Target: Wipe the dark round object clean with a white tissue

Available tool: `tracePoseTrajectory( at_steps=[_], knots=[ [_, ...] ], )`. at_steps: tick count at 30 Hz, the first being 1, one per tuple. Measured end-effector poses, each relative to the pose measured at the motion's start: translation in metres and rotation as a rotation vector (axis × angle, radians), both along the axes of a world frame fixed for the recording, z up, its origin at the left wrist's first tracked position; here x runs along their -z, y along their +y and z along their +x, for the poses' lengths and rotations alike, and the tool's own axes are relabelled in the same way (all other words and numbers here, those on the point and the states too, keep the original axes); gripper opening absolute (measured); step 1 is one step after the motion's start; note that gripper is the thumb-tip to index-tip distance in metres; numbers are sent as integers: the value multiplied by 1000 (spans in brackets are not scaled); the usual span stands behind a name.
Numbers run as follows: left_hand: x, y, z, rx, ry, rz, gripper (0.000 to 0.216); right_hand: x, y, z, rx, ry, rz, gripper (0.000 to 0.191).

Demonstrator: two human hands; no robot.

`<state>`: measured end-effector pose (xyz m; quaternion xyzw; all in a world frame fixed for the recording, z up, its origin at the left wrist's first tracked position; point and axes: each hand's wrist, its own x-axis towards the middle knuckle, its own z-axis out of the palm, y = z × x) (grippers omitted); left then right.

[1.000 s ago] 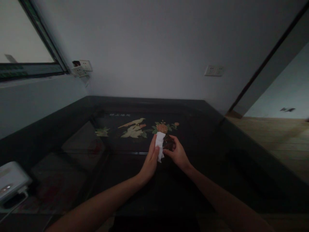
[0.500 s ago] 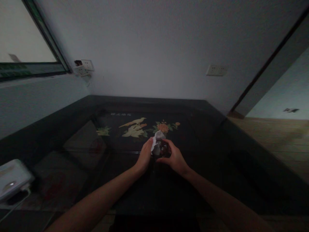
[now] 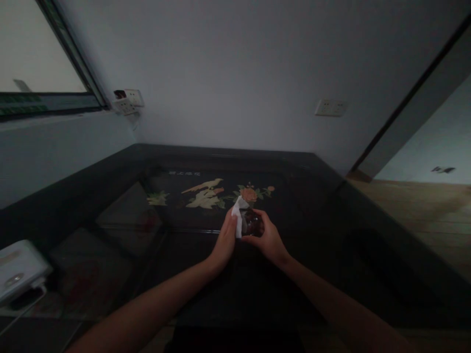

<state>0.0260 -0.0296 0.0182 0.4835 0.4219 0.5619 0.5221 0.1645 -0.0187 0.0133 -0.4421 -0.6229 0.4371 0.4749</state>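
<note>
A small, dark, glossy glass cup (image 3: 253,224) lies sideways between my hands, above the dark tabletop (image 3: 228,289). My right hand (image 3: 270,239) wraps around its right end, thumb below and fingers over the top. A crumpled white tissue (image 3: 238,218) covers the cup's left end. My left hand (image 3: 224,240) is closed on the tissue and presses it against the cup. The left fingertips are partly hidden behind the tissue. In the dim light I cannot tell whether the cup touches the table.
A white device (image 3: 22,269) with a cable stands at the table's left edge. Birds and flowers (image 3: 206,196) decorate the tabletop. A long dark object (image 3: 382,264) lies at the right. Behind rises a wall with sockets (image 3: 330,108); a window (image 3: 40,54) is at the left.
The cup has turned a little, its left end now more to the left under the tissue. My left hand has shifted slightly right, and the tissue stands more upright.
</note>
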Motion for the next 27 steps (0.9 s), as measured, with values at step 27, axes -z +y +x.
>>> tracePoseTrajectory(
  at_steps=[27],
  knots=[
    [14,-2,3,69,-73,29,55,-1,0,0,8,54,-31,70]
  ],
)
